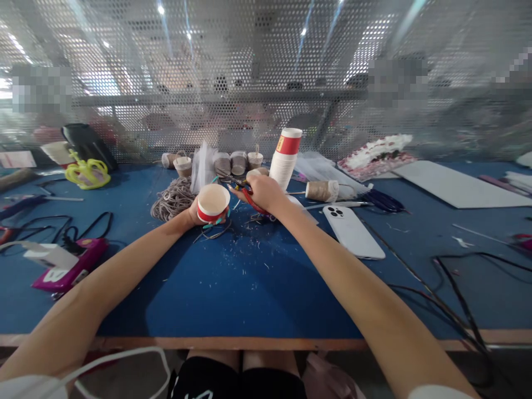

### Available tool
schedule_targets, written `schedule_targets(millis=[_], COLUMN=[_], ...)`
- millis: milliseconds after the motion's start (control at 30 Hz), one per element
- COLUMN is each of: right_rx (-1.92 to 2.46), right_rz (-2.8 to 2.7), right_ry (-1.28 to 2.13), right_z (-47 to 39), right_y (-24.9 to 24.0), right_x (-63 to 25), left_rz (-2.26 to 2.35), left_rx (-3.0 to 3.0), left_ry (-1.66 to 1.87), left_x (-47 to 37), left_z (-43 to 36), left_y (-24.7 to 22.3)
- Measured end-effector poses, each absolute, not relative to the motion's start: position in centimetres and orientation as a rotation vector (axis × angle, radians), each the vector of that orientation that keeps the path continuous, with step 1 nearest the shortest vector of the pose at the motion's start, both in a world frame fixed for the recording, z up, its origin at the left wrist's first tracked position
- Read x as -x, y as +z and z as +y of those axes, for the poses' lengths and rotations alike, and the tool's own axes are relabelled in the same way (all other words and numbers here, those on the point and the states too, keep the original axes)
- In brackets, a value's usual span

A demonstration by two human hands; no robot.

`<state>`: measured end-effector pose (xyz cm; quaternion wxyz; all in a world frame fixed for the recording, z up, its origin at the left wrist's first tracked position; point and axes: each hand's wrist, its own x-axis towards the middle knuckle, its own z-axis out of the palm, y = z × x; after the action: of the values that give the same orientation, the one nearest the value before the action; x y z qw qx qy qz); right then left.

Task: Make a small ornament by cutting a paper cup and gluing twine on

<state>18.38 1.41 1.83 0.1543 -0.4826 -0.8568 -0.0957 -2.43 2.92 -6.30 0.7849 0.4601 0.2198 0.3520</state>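
My left hand [193, 212] is closed around a white paper cup [213, 200] with a red band, its open rim turned up toward me. My right hand [264, 191] grips red-handled scissors [254, 204], whose dark blades point left, just above the cup's far rim. Whether the blades touch the cup I cannot tell. A coil of grey cord [174, 199] lies left of the cup. Behind my right hand stands a leaning stack of paper cups [286, 158]. Thin scraps and cord ends [214, 230] are scattered on the blue table below both hands.
Small twine-wrapped cups [238, 163] line the back, beside white netting [203, 169]. A white phone [353, 231] and a twine-wrapped cup with lace [322, 191] lie to the right. At left are a yellow crown-shaped thing [88, 172] and a purple device [78, 266]. Black cables [453, 288] cross the right side.
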Motion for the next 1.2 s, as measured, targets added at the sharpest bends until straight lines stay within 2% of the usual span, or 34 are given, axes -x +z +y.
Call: schedule_targets(millis=[433, 1200], right_rx=[1.447, 1.361], right_rz=[-2.627, -2.758], right_ry=[-0.283, -0.350], right_z=[1.2, 0.9], right_y=[2.3, 2.8], right_x=[-18.5, -18.3], left_rz=[0.376, 0.368], left_rx=[-1.019, -0.856], left_ry=[0.517, 0.472], left_x=[2.3, 3.1], left_z=[2.9, 3.5], left_y=[-6.0, -6.6])
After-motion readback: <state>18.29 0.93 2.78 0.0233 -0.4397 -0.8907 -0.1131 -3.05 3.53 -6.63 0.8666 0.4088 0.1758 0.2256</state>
